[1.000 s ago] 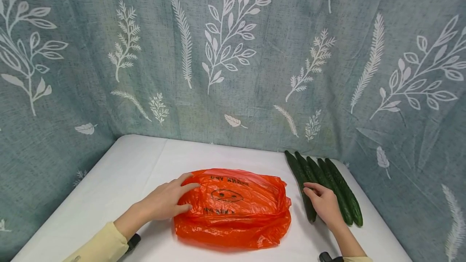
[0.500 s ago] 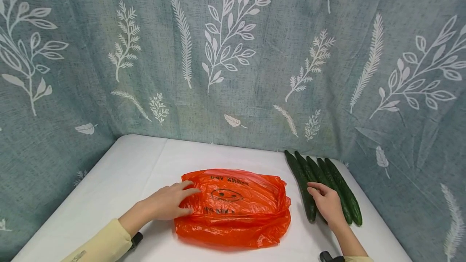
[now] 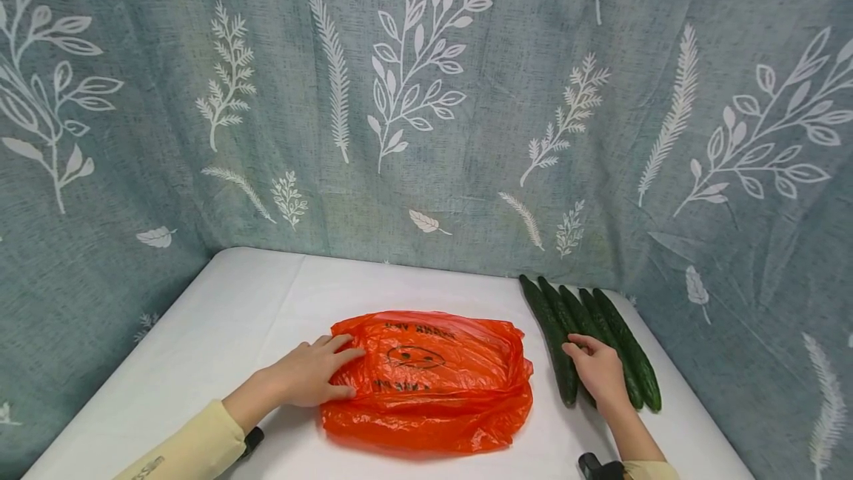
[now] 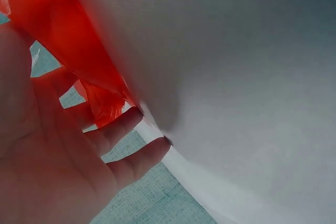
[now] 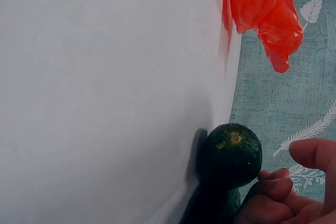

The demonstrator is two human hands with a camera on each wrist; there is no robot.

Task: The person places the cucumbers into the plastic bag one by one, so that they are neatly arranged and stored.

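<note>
An orange-red plastic bag (image 3: pixel 426 421), crumpled and printed with dark marks, lies in the middle of the white table. My left hand (image 3: pixel 306 372) is at the bag's left end, its fingers spread and touching the plastic; the left wrist view shows this hand (image 4: pixel 63 156) with two fingertips low at the table surface. On the right, several long dark green cucumbers (image 3: pixel 553 328) lie side by side. Over them rests my right hand (image 3: pixel 600 372), fingers loosely bent. In the right wrist view the thumb stands apart from the nearest cucumber (image 5: pixel 231 156), with the other fingers beside it.
A grey-green curtain (image 3: pixel 413 206) with white leaf prints surrounds the table (image 3: pixel 266 302) at the back and sides. The cucumbers' far tips lie close to the back edge. A dark wrist device (image 3: pixel 252 441) sits under the left sleeve.
The right hand has shifted slightly right across the cucumbers. The left fingers have moved a little at the bag's left end. Bag and cucumbers stay in place.
</note>
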